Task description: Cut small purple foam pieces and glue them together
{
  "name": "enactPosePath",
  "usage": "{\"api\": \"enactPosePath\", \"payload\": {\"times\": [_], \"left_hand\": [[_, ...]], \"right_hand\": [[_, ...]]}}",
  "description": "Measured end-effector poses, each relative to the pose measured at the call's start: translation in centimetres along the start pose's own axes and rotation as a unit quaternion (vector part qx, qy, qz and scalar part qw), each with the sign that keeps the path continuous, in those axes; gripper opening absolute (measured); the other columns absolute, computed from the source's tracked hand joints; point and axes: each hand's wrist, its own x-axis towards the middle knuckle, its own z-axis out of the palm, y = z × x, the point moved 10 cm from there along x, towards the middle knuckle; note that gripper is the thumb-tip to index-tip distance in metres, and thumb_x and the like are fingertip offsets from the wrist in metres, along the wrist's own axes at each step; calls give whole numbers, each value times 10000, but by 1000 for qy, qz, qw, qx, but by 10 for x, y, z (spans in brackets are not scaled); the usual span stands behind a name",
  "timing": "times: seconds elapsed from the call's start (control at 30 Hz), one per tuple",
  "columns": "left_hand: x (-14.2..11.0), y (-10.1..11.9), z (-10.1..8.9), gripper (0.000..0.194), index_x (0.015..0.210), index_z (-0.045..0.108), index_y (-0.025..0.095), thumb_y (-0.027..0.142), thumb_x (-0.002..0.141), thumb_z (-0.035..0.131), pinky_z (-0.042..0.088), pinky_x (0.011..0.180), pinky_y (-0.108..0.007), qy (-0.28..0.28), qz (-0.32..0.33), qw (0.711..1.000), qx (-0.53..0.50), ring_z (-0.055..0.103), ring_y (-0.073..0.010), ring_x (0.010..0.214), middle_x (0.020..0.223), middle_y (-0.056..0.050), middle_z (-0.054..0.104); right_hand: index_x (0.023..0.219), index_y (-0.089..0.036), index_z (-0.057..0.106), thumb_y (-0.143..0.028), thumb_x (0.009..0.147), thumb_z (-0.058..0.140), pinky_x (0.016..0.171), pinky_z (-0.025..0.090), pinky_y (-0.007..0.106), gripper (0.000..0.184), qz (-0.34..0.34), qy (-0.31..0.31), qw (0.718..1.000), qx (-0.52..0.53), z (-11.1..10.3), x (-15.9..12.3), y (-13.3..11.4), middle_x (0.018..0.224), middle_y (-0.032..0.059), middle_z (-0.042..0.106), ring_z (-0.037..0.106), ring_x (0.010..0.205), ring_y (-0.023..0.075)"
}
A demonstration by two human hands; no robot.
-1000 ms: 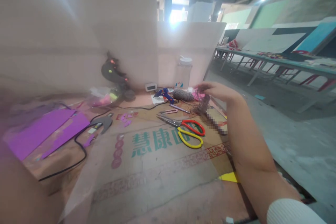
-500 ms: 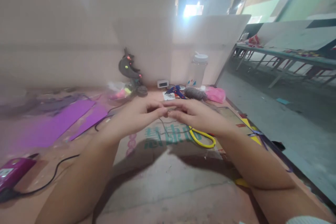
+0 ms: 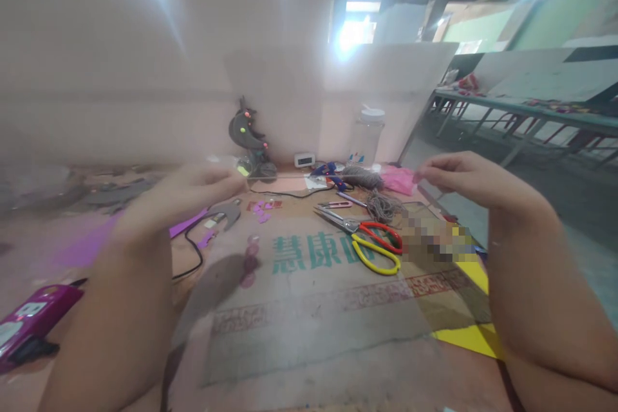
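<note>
Okay, 1 grey strand [image 3: 275, 177] up above the cardboard [image 3: 309, 318], pinched in my left hand [image 3: 207, 183]; right hand [image 3: 458, 170] has fingertips together, can't tell on what. Count: 1 scissors [image 3: 351, 226], 1 snipper [image 3: 335, 205], 1 pen [image 3: 351, 199], 2 yarn bundles [image 3: 363, 177]. Cardboard's printed, scuffed; room's lit, long worktable [image 3: 526, 107] far right.

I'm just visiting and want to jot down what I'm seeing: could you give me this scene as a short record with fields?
Left hand: raised, fingers pinched on a thin strand
Right hand: raised, well apart from the left, fingertips together, seemingly at the strand's other end
Scissors: one red handle, one yellow, lying on printed cardboard
Gray yarn: one wound bundle, one loose tangle
Toward the back: blue glue gun, pink bag, lidded jar
</note>
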Motion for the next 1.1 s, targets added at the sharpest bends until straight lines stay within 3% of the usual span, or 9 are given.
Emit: {"api": "enactPosePath", "payload": {"times": [0.1, 0.17, 0.27, 0.37, 0.47, 0.57, 0.7, 0.83, 1.1], "left_hand": [[-3, 3, 47, 399, 899, 691, 176, 551, 870, 561, 353, 458, -200, -137, -23, 989, -60, 463, -109, 506, 596, 7, 602], [-11, 10, 92, 410, 1004, 668, 167, 540, 904, 529, 317, 423, -206, -235, -53, 960, -141, 426, -96, 459, 683, -44, 706], [-21, 20, 145, 350, 992, 619, 163, 494, 915, 535, 198, 369, -203, -297, -85, 916, -257, 306, -46, 371, 848, -122, 778], [-28, 21, 177, 289, 966, 595, 163, 445, 915, 553, 185, 368, -204, -328, -99, 878, -334, 302, -33, 356, 892, -132, 784], [-31, 11, 189, 318, 986, 614, 146, 451, 901, 590, 251, 405, -205, -354, -103, 864, -342, 344, -35, 384, 882, -123, 780], [-30, -11, 197, 426, 1095, 644, 125, 486, 870, 633, 265, 441, -216, -367, -112, 870, -311, 339, -39, 416, 928, -129, 782], [-27, -49, 209, 533, 1153, 656, 117, 542, 833, 637, 262, 463, -230, -330, -110, 899, -268, 344, -59, 438, 908, -123, 784], [-25, -80, 220, 479, 951, 665, 120, 577, 825, 597, 207, 432, -226, -274, -121, 920, -252, 327, -62, 409, 804, -112, 772], [-18, -86, 212, 405, 882, 658, 139, 527, 860, 541, 263, 445, -205, -176, -106, 954, -217, 370, -70, 449, 712, -31, 679]], "right_hand": [[1058, -153, 761, -482, 912, 530, 831, 519, 497, 427, 5, 65, 991, -121, 2, -2, -5, 1050, 170, 755, 684, 966, 386], [1262, -180, 671, -450, 953, 493, 985, 481, 527, 447, -38, 113, 992, -46, 13, -10, -38, 1275, 166, 687, 621, 1181, 378], [1460, -246, 465, -443, 978, 489, 1025, 493, 451, 521, -150, 37, 969, 191, 63, -20, -104, 1368, 126, 633, 590, 1268, 284], [1525, -229, 352, -518, 949, 552, 995, 505, 421, 675, -194, -80, 935, 285, 124, -25, -143, 1363, 154, 619, 590, 1257, 265], [1391, -174, 530, -553, 974, 476, 674, 541, 293, 565, -155, -179, 917, 320, 180, -18, -139, 826, 49, 718, 677, 742, 185], [1047, -155, 710, -522, 945, 514, 532, 424, 240, 428, -93, -161, 937, 296, 209, -4, -110, 597, -28, 587, 529, 525, 134], [764, -165, 667, -355, 936, 505, 672, 420, 268, 303, -63, -67, 959, 267, 215, 5, -88, 703, 18, 635, 571, 694, 166], [687, -191, 614, -305, 891, 547, 682, 403, 267, 243, -61, -20, 965, 253, 213, 7, -81, 663, 2, 614, 557, 685, 170], [707, -199, 553, -395, 946, 453, 650, 373, 264, 324, -20, 71, 964, 254, 197, 21, -52, 661, -8, 539, 498, 662, 162]]}}
